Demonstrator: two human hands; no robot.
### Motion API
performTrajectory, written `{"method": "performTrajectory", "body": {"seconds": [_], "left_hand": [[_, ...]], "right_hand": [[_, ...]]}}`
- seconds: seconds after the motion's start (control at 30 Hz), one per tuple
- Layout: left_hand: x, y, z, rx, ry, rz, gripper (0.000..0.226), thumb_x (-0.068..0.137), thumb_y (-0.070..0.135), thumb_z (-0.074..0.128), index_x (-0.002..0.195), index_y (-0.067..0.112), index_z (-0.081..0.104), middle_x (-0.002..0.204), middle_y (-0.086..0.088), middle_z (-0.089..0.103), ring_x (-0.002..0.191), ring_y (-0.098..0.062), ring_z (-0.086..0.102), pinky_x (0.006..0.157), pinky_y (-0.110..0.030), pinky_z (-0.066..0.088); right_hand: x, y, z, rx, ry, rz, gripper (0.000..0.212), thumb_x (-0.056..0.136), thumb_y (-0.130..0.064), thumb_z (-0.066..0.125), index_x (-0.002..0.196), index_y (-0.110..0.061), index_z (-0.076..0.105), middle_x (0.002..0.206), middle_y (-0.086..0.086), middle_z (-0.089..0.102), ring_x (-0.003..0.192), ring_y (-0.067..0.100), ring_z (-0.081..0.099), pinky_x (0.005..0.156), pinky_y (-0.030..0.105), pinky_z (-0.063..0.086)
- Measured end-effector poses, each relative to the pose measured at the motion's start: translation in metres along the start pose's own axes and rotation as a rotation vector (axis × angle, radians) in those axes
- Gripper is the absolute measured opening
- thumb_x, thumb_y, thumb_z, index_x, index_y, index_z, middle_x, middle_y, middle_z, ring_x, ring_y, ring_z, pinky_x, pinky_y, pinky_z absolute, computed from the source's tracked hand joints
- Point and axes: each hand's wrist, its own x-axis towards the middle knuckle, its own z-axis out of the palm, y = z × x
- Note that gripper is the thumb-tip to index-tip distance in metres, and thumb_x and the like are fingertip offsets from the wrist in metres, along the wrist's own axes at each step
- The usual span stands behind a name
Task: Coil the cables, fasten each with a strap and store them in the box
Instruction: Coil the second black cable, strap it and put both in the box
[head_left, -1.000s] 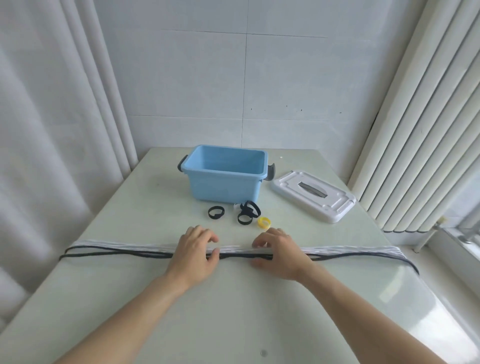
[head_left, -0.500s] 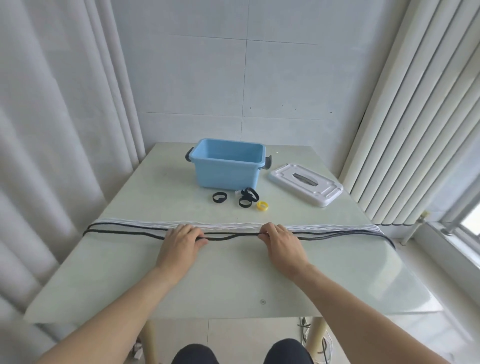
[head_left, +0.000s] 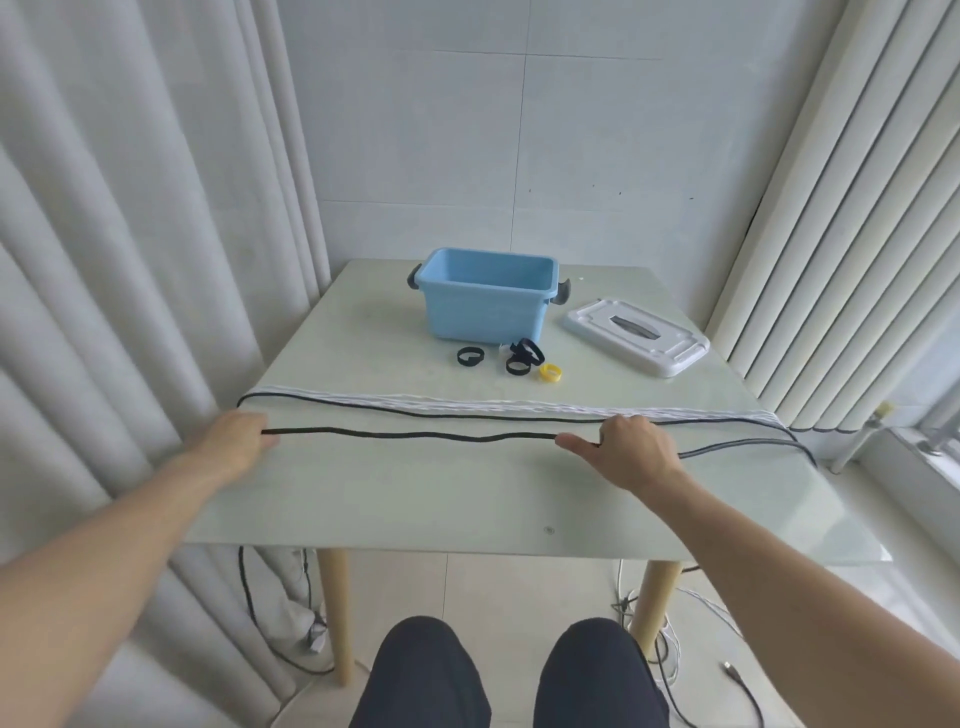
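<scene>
A pale green glass-topped table (head_left: 467, 499) is set against a white tiled wall (head_left: 519, 130), carried on light wooden legs (head_left: 335, 613); white pleated curtains (head_left: 130, 260) are hung along the left side, and white vertical blinds (head_left: 857, 208) are drawn on the right, reaching down close to the table's right edge; a window sill (head_left: 930, 457) is seen at the far right, partly cut off by the frame; a light tiled floor (head_left: 493, 582) is seen beneath the table; dark trousered knees (head_left: 509, 670) are visible at the bottom edge.
</scene>
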Motion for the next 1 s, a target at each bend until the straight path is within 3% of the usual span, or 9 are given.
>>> {"method": "performTrajectory", "body": {"seconds": [0.23, 0.37, 0.43, 0.47, 0.57, 0.73, 0.87, 1.0], "left_hand": [[-0.038, 0.008, -0.037, 0.247, -0.121, -0.119, 0.037, 0.101, 0.038, 0.051, 0.117, 0.007, 0.061, 0.119, -0.013, 0.065, 0.11, -0.03, 0.061, 0.09, -0.032, 0.048], [-0.059, 0.035, -0.047, 0.371, -0.392, -0.28, 0.036, 0.105, 0.022, 0.038, 0.114, 0.001, 0.067, 0.099, -0.017, 0.075, 0.068, -0.022, 0.066, 0.068, -0.027, 0.054], [-0.058, 0.037, -0.038, 0.242, -0.536, -0.393, 0.039, 0.105, 0.017, 0.032, 0.106, -0.005, 0.064, 0.106, -0.028, 0.071, 0.067, -0.025, 0.061, 0.067, -0.032, 0.051], [-0.058, 0.04, -0.034, 0.122, -0.564, -0.402, 0.038, 0.106, 0.02, 0.03, 0.099, -0.005, 0.058, 0.099, -0.032, 0.069, 0.063, -0.027, 0.056, 0.063, -0.034, 0.049], [-0.064, 0.06, -0.029, -0.122, -0.472, -0.295, 0.033, 0.108, 0.024, 0.03, 0.099, -0.004, 0.044, 0.072, -0.022, 0.057, 0.053, -0.027, 0.053, 0.049, -0.036, 0.045], [-0.074, 0.096, -0.022, -0.238, -0.36, 0.033, 0.037, 0.106, 0.031, 0.032, 0.089, 0.004, 0.05, 0.051, -0.01, 0.059, 0.04, -0.024, 0.058, 0.041, -0.022, 0.042], [-0.085, 0.121, -0.009, -0.277, -0.262, 0.231, 0.042, 0.102, 0.04, 0.043, 0.079, 0.009, 0.058, 0.041, 0.0, 0.047, 0.033, -0.019, 0.049, 0.046, -0.021, 0.037], [-0.102, 0.148, -0.004, -0.394, -0.311, 0.377, 0.041, 0.096, 0.045, 0.058, 0.078, 0.009, 0.063, 0.039, 0.003, 0.037, 0.032, -0.016, 0.035, 0.042, -0.021, 0.03]], "right_hand": [[-0.013, -0.006, 0.003, 0.123, -0.109, 0.092, 0.076, 0.073, -0.083, 0.058, 0.054, -0.012, 0.037, 0.056, 0.002, 0.042, 0.052, 0.023, 0.043, 0.047, 0.029, 0.028], [-0.015, -0.003, 0.002, 0.128, -0.147, 0.098, 0.076, 0.072, -0.081, 0.062, 0.054, -0.012, 0.035, 0.055, 0.002, 0.039, 0.052, 0.023, 0.041, 0.048, 0.029, 0.028], [-0.017, 0.001, 0.002, 0.121, -0.155, 0.123, 0.075, 0.073, -0.081, 0.061, 0.057, -0.011, 0.039, 0.058, 0.003, 0.044, 0.053, 0.022, 0.043, 0.048, 0.029, 0.029], [-0.018, 0.003, 0.002, 0.117, -0.157, 0.135, 0.075, 0.075, -0.08, 0.06, 0.058, -0.01, 0.041, 0.06, 0.004, 0.046, 0.054, 0.022, 0.045, 0.048, 0.029, 0.03], [-0.023, 0.017, 0.0, 0.109, -0.14, 0.178, 0.074, 0.078, -0.079, 0.057, 0.06, -0.008, 0.045, 0.065, 0.006, 0.05, 0.057, 0.024, 0.047, 0.049, 0.031, 0.032], [-0.037, 0.064, -0.009, 0.07, -0.065, 0.28, 0.074, 0.081, -0.08, 0.051, 0.062, -0.008, 0.048, 0.072, 0.008, 0.056, 0.063, 0.028, 0.051, 0.054, 0.032, 0.035], [-0.055, 0.111, -0.018, 0.062, -0.018, 0.37, 0.075, 0.084, -0.078, 0.048, 0.066, -0.006, 0.054, 0.076, 0.012, 0.06, 0.071, 0.031, 0.056, 0.056, 0.034, 0.038], [-0.077, 0.148, -0.034, 0.078, -0.033, 0.473, 0.076, 0.087, -0.074, 0.05, 0.065, -0.001, 0.055, 0.068, 0.011, 0.056, 0.071, 0.03, 0.058, 0.059, 0.034, 0.04]]}}
